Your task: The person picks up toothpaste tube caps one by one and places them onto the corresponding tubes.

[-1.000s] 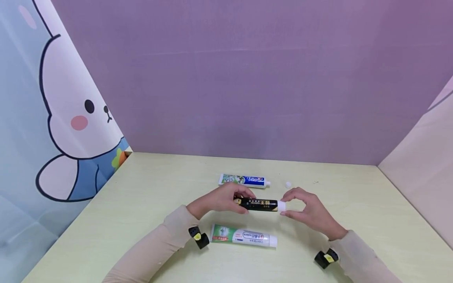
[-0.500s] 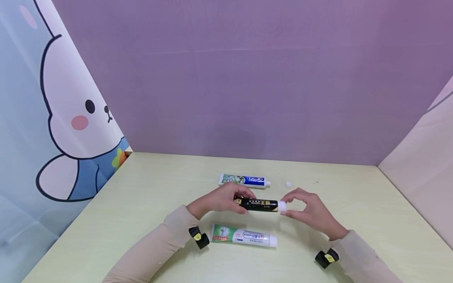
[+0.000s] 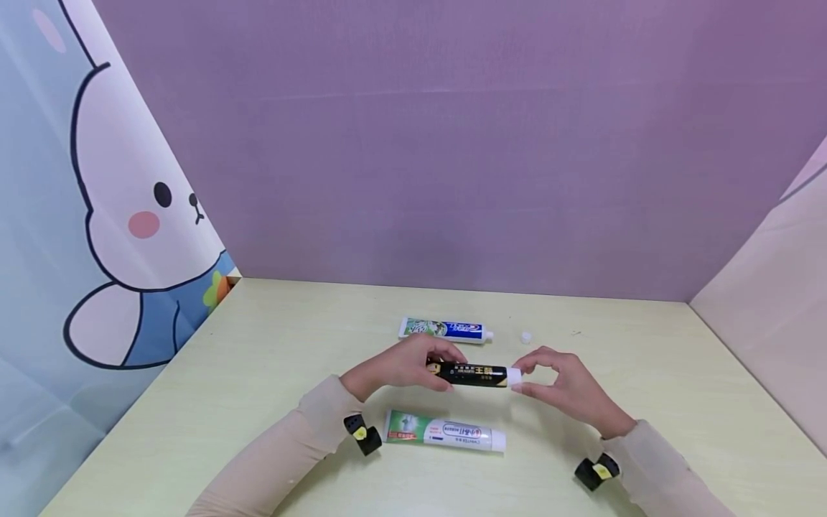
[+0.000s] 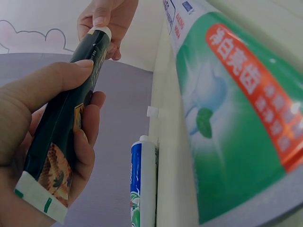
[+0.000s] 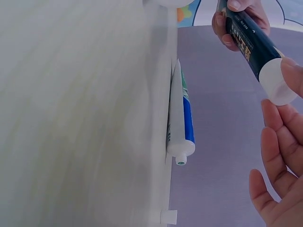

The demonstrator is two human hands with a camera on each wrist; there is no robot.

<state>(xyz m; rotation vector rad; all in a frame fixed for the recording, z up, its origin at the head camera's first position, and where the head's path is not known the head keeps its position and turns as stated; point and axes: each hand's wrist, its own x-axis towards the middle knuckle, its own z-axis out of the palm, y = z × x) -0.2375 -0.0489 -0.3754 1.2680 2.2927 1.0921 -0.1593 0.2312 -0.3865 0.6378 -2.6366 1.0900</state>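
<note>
A black toothpaste tube (image 3: 474,374) with gold lettering is held level above the table, its white cap (image 3: 514,377) pointing right. My left hand (image 3: 413,362) grips the tube's body near its flat end, thumb on one side and fingers round the other in the left wrist view. With thumb and fingertips my right hand (image 3: 568,384) pinches the cap, which sits on the tube. Nearer to me lies a green and white toothpaste tube (image 3: 446,432) with a white cap on. Behind the hands a blue and white toothpaste tube (image 3: 460,331) lies with its nozzle bare, partly hidden by the left hand.
A small white cap (image 3: 526,337) lies on the pale table (image 3: 310,316), right of the blue tube's nozzle. A purple backdrop (image 3: 439,179) rises at the table's far edge. Patterned cloth (image 3: 142,179) hangs on the left, and a pale cloth (image 3: 775,287) on the right.
</note>
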